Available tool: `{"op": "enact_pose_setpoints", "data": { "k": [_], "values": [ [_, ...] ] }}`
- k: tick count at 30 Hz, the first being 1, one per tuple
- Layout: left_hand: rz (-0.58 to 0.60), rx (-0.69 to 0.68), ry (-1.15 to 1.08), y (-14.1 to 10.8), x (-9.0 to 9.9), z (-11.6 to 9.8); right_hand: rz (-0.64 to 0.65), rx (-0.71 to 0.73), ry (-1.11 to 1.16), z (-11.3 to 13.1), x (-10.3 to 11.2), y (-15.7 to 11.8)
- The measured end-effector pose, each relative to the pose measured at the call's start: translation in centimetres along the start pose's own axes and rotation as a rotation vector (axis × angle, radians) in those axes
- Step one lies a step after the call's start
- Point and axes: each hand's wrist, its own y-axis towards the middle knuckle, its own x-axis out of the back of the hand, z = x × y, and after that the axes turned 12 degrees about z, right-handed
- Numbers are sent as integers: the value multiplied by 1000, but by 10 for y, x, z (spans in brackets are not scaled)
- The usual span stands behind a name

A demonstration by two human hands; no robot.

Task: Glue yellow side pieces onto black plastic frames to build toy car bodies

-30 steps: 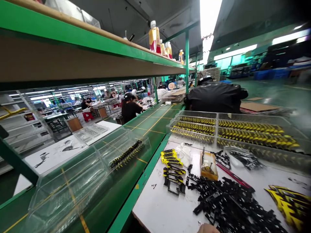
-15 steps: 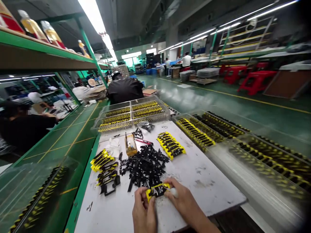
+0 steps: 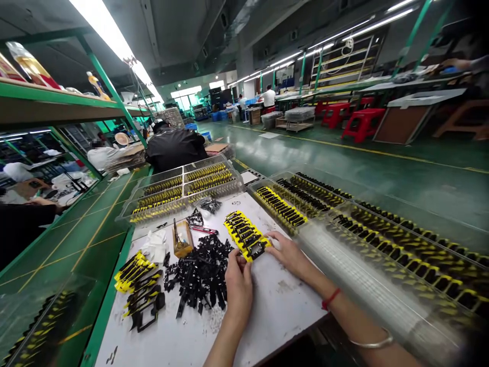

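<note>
The left hand (image 3: 239, 285) and the right hand (image 3: 288, 253) are both at a black-and-yellow plastic piece (image 3: 256, 250), which lies between them, at the lower end of a row of similar pieces (image 3: 240, 229). Its long axis seems to slant from the far left toward the near right, and the right hand is a little nearer to its end. The left fingers (image 3: 240, 260) are together and seem to pinch the near edge of the piece. The right fingers (image 3: 270, 238) touch its far end, slightly apart, but I cannot tell if they grip. The fingers hide part of the piece, so its shape is hard to make out. To the left of the left fingers lies a heap of black plastic parts (image 3: 198, 272) on the white worktop (image 3: 275, 306). Beyond this heap stands a small cardboard box (image 3: 182, 239), and past the right fingers is a clear tray of yellow-and-black parts (image 3: 280, 206).
</note>
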Motion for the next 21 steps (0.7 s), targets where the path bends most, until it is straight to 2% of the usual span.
{"op": "enact_pose_setpoints", "data": {
  "k": [6,12,21],
  "values": [
    [-37,-5,49,12,-2,5,-51,36,10,-14,-13,14],
    [-66,6,50,24,-4,10,-96,34,-3,-22,-16,20],
    [-87,48,54,31,-1,15,-75,55,-39,-24,-16,31]
  ]
}}
